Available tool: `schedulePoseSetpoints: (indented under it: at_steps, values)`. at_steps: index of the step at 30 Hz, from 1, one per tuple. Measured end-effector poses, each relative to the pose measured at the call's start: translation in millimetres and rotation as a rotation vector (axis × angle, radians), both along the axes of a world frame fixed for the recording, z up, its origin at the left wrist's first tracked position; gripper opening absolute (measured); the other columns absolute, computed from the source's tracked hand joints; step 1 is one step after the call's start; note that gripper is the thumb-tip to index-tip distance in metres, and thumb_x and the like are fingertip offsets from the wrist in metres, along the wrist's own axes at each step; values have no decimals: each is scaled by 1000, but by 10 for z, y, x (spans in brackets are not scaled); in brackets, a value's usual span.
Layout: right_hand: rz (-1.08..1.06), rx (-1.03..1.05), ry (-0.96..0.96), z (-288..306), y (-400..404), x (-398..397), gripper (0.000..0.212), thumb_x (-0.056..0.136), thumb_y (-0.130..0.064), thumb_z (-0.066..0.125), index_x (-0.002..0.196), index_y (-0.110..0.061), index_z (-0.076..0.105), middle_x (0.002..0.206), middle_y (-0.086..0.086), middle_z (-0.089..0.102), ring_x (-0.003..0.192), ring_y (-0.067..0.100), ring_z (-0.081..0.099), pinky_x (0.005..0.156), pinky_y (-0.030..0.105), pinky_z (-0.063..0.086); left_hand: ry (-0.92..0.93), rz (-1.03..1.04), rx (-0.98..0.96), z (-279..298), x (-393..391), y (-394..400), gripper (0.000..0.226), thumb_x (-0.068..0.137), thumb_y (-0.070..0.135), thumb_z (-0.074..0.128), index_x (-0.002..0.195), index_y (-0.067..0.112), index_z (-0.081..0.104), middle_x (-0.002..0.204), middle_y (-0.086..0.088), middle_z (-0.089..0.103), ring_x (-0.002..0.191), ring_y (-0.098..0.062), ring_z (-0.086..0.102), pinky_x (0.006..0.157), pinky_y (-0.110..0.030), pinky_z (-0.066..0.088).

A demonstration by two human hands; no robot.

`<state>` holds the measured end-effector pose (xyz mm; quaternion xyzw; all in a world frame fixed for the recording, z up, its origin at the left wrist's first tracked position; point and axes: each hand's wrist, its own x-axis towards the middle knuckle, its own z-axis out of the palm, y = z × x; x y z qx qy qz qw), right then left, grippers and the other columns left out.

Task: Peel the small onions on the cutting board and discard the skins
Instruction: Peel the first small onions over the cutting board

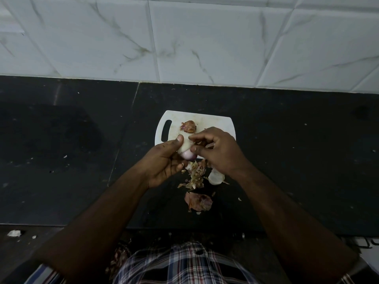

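My left hand grips a small pale-purple onion over the near edge of the white cutting board. Its thumb lies on top of the onion. My right hand pinches at the onion's right side with thumb and fingertips, and brown skin shows under its fingers. An unpeeled brown onion lies on the board behind the hands. A peeled whitish onion rests on the black counter below my right wrist. Loose skins are piled between my forearms, with a larger pink skin nearer me.
The black counter spreads left and right of the board, with small scraps scattered on it. A white marbled tile wall rises behind. The counter's front edge runs just before my checked shirt.
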<state>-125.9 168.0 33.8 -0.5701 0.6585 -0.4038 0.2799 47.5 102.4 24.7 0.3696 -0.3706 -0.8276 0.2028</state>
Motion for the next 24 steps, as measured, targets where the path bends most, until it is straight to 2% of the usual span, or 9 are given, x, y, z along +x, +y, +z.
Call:
schedulePoseSetpoints:
  at_steps: [5,8,10,13,16,18,20,22,24]
  values:
    - [-19,-44,99,-23,-22,24,10,81,-17,78,90,-19,75,93,-4,68,90,8,63,79,25,52,-46,-15,-54,17,5,-2,40,98,36,56,115,0,63,87,-16,71,60,-13,63,50,-17,53]
    - [13,-8,180,-23,-29,48,5,87,-13,70,89,-17,68,92,-2,64,87,10,58,77,24,47,-50,-14,-66,19,6,12,38,97,36,56,111,1,64,85,-14,71,58,-12,62,49,-16,53]
    - [-51,34,170,-56,-31,74,4,90,-10,65,90,-13,66,93,0,65,87,14,59,77,29,47,-46,-9,-69,22,3,25,40,94,39,58,110,3,65,85,-14,71,56,-11,61,48,-16,52]
    - [-236,156,-71,-114,-11,40,9,95,-7,59,96,-11,68,93,1,69,84,17,66,78,37,58,-37,11,-48,46,14,15,46,88,43,60,112,4,66,85,-14,73,55,-11,62,47,-16,52]
    - [-233,223,-315,-137,48,-30,20,96,2,56,104,-7,73,95,8,72,74,23,71,75,47,62,-35,5,-36,49,33,-15,51,88,45,60,115,2,65,86,-14,74,56,-12,63,48,-17,53]
    - [-196,231,-379,-119,63,-51,24,97,4,54,108,-5,73,100,13,73,75,24,69,76,44,62,-47,1,-13,30,29,-18,54,88,47,59,115,0,65,85,-14,74,58,-12,65,51,-17,55]
    - [-160,240,-438,-127,47,-57,16,95,-5,63,105,-8,75,99,13,75,81,24,69,78,44,61,-49,-4,22,2,30,-15,55,87,48,59,113,0,67,87,-14,74,63,-13,68,56,-19,58]
    - [-124,250,-446,-141,29,-58,15,88,-13,73,103,-10,76,97,7,76,87,22,72,81,43,60,-19,-49,37,-12,48,-21,45,87,40,62,112,3,68,94,-13,74,71,-12,69,62,-18,59]
    - [-126,269,-440,-159,11,-72,20,86,-12,76,105,-9,76,95,7,77,83,19,72,82,43,60,4,-90,34,-23,62,-25,37,86,27,65,115,4,67,100,-12,73,77,-11,69,64,-17,58]
